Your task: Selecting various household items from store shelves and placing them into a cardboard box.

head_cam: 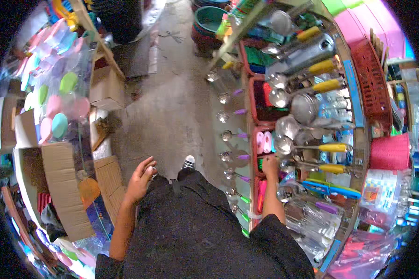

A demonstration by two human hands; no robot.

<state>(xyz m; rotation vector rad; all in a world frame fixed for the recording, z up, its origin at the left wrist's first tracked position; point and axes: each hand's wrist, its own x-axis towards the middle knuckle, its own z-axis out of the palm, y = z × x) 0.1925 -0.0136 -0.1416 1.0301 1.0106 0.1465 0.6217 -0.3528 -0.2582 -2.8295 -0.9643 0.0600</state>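
My left hand (141, 178) hangs over the walkway at the left of my body, its fingers loosely bent and apart, with nothing seen in it. To the right, my right hand (271, 167) reaches to the row of red plastic baskets (252, 104). It is over a compartment with something green (260, 164) in it, and its fingertips are too blurred to show a grip. Pink and white items (264, 142) fill the compartment just beyond. Metal ladles with yellow handles (335, 148) hang close beside this hand.
Ladles with purple handles (242, 135) hang in a row along the rack's aisle side. Cardboard boxes (64, 188) and bagged plastic goods (68, 83) line the left. Green and dark tubs (213, 21) stand ahead on the concrete floor (160, 115). A dark-clothed person (117, 17) is at the far left.
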